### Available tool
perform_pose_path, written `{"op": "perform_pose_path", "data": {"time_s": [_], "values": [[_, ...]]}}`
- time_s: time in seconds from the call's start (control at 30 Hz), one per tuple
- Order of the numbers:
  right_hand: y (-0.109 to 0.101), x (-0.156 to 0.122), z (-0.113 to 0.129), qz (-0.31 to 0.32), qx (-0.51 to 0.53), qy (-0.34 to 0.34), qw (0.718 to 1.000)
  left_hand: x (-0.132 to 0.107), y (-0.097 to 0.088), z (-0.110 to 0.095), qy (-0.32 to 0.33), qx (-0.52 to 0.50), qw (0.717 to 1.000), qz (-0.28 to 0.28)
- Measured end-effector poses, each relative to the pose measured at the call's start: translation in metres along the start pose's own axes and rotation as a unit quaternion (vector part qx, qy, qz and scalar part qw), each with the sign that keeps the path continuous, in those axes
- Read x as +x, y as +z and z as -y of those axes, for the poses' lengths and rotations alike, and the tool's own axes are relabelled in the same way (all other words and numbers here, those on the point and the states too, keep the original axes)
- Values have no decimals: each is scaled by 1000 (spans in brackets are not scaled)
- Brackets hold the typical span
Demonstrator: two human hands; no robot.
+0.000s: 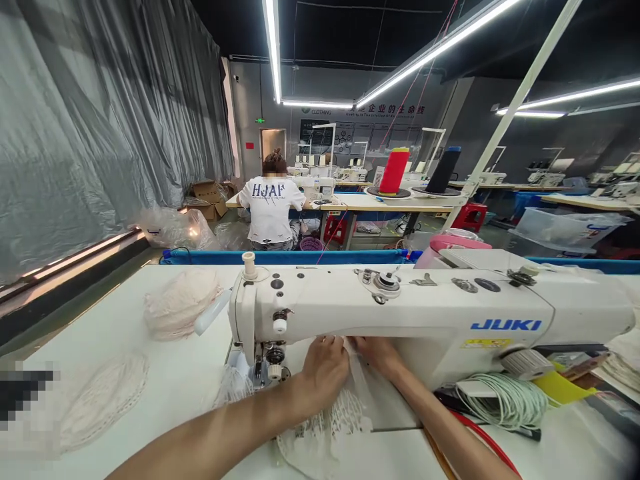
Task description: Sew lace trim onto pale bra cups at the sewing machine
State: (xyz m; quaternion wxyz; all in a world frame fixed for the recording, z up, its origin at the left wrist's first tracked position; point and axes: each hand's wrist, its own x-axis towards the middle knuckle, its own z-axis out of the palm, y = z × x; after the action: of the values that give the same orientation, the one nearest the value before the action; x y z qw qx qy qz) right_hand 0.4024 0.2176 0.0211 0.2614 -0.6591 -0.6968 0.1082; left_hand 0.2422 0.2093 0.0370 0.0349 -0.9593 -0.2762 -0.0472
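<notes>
A white sewing machine (425,307) with blue lettering stands before me. My left hand (326,370) is under its arm, to the right of the needle area, with fingers curled closed on white lace fabric (345,413). Close beside it, my right hand (377,355) pinches the sheer upper part of the same fabric; its fingertips are partly hidden by the machine arm. The fringed lace hangs below my hands toward the table's front edge. More lace fringe (235,387) lies left of the needle.
On the left of the table (175,373) are a pile of pale lace pieces (180,303) and a flat oval lace piece (107,400). A coil of pale green cord (505,400) sits at right. A person (273,207) sits at another machine ahead.
</notes>
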Motion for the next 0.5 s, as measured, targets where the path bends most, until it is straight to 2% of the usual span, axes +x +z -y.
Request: {"op": "perform_pose_path", "data": {"time_s": [0.1, 0.2, 0.33, 0.5], "values": [[0, -7, -4, 64, -9, 6, 998, -14, -7, 4, -20, 14, 1000, 12], [0, -11, -6, 91, -15, 10, 996, -26, -18, 9, -41, 24, 998, 41], [-2, -10, -2, 74, -36, 22, 996, -36, -25, 7, -23, 39, 997, 62], [-2, -7, 3, 29, -60, 3, 998, -37, -13, -4, 17, -2, 999, 34]]}}
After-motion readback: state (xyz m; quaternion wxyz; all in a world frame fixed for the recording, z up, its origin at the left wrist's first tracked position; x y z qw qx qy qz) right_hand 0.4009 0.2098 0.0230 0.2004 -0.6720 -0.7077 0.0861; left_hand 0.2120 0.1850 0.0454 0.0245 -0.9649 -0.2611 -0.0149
